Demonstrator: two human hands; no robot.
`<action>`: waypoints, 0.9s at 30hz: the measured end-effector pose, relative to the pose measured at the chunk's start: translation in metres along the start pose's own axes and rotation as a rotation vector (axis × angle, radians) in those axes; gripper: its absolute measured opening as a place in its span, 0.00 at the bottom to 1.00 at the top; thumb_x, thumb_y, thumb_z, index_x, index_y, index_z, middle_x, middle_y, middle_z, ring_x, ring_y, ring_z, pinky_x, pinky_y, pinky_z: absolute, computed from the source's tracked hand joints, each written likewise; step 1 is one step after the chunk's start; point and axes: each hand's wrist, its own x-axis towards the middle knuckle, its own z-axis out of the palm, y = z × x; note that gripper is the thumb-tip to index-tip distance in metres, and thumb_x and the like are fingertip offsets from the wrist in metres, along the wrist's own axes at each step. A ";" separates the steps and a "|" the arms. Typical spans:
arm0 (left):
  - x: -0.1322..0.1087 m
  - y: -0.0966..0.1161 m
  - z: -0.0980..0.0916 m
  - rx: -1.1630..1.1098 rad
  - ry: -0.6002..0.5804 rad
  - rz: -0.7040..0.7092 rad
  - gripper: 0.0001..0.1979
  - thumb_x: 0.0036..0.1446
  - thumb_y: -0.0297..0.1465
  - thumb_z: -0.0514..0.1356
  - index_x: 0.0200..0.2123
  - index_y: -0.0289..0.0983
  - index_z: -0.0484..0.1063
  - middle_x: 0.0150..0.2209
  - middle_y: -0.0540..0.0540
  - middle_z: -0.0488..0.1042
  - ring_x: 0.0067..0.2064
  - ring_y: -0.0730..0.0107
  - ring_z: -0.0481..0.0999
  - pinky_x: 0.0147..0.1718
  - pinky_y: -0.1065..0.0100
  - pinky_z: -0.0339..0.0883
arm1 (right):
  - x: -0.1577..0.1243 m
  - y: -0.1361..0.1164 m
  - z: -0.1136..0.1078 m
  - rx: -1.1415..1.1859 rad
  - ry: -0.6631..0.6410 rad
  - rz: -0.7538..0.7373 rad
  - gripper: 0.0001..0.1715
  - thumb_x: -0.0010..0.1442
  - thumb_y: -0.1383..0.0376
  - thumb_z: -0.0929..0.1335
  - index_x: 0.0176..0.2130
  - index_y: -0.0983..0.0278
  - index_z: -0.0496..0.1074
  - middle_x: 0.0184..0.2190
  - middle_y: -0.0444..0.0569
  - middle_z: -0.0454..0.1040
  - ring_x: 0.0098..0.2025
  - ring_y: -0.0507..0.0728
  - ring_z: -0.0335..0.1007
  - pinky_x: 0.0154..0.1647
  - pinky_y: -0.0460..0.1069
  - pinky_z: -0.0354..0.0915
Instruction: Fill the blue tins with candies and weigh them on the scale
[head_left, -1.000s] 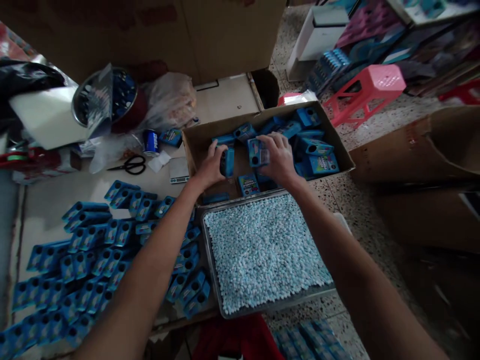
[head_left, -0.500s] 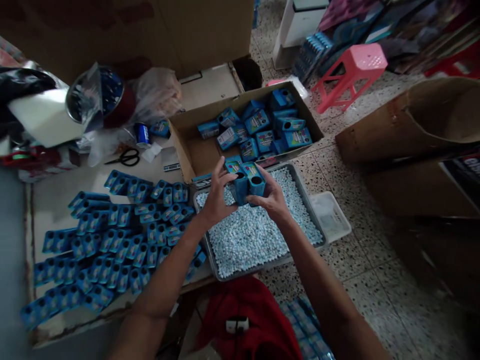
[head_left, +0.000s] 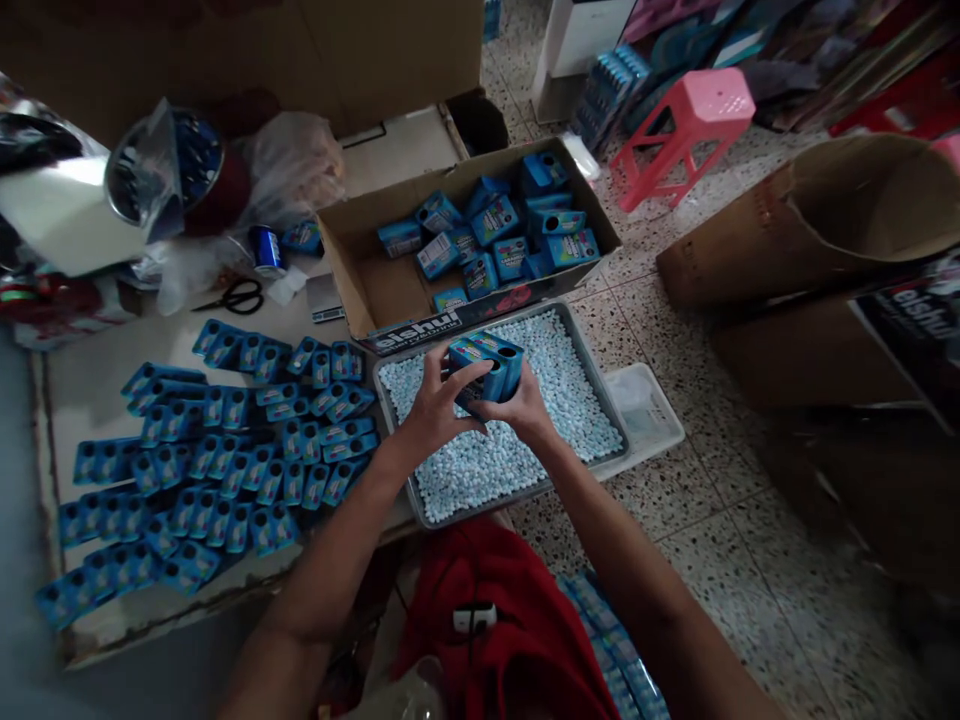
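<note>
Both hands hold two small blue boxes [head_left: 486,366] pressed side by side above a metal tray [head_left: 390,450] filled with small pale blue and white pellets [head_left: 540,390]. My left hand [head_left: 433,405] grips them from the left with fingers curled over the top. From the right and below, my right hand [head_left: 523,409] clasps them. Behind the tray stands an open cardboard box [head_left: 360,265] with several more blue boxes [head_left: 510,235] inside.
Many flattened blue cartons [head_left: 217,450] cover the low board at left. Scissors [head_left: 229,297], a small can [head_left: 264,250], plastic bags and a metal bowl [head_left: 169,170] lie behind them. A pink stool [head_left: 694,115] and large cardboard boxes [head_left: 825,230] stand at right. Red cloth [head_left: 495,630] lies near me.
My hands lifted two blue boxes out of the cardboard box and drew them back over the pellet tray, then lowered them a little and pressed them together.
</note>
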 end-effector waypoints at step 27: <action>-0.133 0.006 0.012 -0.952 0.547 -1.183 0.42 0.29 0.26 0.83 0.52 0.41 0.77 0.42 0.51 0.86 0.43 0.61 0.86 0.44 0.64 0.83 | 0.118 0.131 0.023 -0.729 -0.682 -0.504 0.38 0.82 0.41 0.59 0.70 0.61 0.79 0.76 0.62 0.73 0.76 0.76 0.65 0.80 0.76 0.58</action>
